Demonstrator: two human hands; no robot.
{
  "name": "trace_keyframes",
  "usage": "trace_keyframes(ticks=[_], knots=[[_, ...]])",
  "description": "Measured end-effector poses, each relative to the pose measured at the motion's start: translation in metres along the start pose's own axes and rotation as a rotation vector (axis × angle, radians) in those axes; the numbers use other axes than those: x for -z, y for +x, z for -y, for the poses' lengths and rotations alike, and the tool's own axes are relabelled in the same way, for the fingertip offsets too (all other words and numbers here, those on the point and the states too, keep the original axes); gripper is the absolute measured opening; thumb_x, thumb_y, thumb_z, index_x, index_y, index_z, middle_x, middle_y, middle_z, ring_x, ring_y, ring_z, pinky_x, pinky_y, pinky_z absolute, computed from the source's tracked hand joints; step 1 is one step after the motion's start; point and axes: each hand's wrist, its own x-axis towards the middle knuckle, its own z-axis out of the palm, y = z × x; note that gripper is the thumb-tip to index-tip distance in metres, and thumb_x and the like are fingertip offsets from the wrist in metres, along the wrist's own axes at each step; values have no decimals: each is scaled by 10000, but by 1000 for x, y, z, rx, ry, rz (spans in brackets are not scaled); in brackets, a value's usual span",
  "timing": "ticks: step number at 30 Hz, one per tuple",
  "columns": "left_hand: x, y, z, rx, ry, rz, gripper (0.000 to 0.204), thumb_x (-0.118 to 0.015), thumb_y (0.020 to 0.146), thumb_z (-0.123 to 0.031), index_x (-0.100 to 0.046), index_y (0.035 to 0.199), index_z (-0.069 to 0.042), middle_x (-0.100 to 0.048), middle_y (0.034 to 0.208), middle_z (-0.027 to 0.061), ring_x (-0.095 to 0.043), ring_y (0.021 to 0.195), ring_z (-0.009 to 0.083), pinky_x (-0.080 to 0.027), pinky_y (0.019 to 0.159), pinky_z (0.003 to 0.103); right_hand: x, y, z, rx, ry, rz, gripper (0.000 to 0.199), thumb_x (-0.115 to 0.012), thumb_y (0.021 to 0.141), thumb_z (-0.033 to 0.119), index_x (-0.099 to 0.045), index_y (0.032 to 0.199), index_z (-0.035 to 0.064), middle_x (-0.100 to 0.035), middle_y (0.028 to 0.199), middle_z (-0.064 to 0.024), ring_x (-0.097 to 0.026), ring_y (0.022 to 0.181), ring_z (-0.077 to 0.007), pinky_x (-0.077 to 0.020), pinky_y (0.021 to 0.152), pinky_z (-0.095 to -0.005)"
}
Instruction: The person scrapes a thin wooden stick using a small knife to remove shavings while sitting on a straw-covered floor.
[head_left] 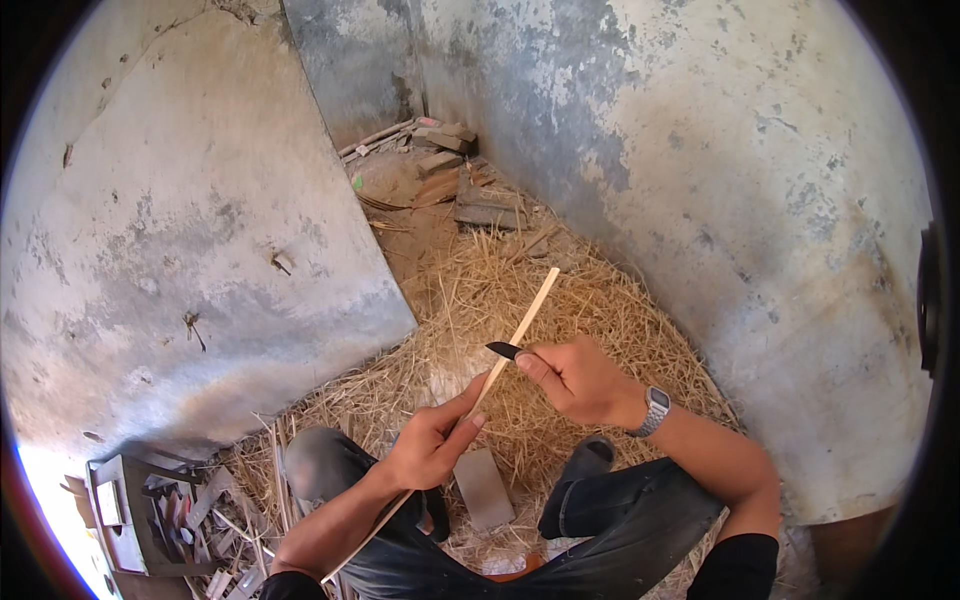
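Observation:
A long, pale strip of split wood or bamboo (533, 309) slants from beside my left forearm up past both hands. My left hand (430, 447) is closed around its middle, with thumb and forefinger pinching it. Just above, my right hand (575, 378) grips a small knife by its handle, which the fingers hide. The knife's dark blade (503, 349) lies across the strip and appears to touch it. A wristwatch (655, 409) is on my right wrist.
Straw-like shavings (600, 330) cover the floor around my bent legs. A flat block (484, 488) lies between my feet. Bricks and sticks (445, 140) are piled in the far corner. Worn walls stand at both sides; an open wooden box (130, 520) with scraps sits lower left.

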Motion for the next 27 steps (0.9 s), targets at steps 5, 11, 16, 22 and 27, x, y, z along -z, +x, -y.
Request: trace_keyframes(ticks=[5,11,16,22,27], knots=[[0,-5,-3,-10,57,27,544,-556,1048,-172,-382,1545,-38,-422,622,-3,-411,602,58,-398,578,250,33,22,-25,-116,-26,-338,452,-499,1055,311,-569,705,34,-429,492,-55,-374,419,-164,-321,459,-360],[-5,-8,-24,-130,-4,92,542,-570,1041,-153,-394,1538,-26,-516,688,24,-437,641,56,-435,625,249,56,22,-57,-132,-50,-479,468,-477,1067,344,-572,719,45,-408,499,0,-335,439,-118,-285,460,-317],[3,-3,-19,-57,-50,50,546,-565,1042,-145,-384,1540,-17,-628,822,61,-486,735,48,-462,705,246,65,12,-23,-124,76,-534,429,-554,1031,406,-663,864,26,-441,541,40,-368,485,-62,-283,471,-282],[1,-4,-19,-64,-55,64,552,-566,1037,-131,-374,1538,3,-692,1041,129,-554,923,52,-470,856,246,50,16,8,-142,113,-444,363,-712,960,344,-706,1046,-9,-471,587,57,-373,525,-26,-266,477,-246],[-1,-2,-20,-44,13,112,557,-569,1034,-121,-368,1535,17,-688,1202,193,-588,1001,74,-465,905,261,53,17,5,-163,200,-450,305,-678,989,305,-692,978,1,-456,575,54,-349,515,-33,-263,470,-259]])
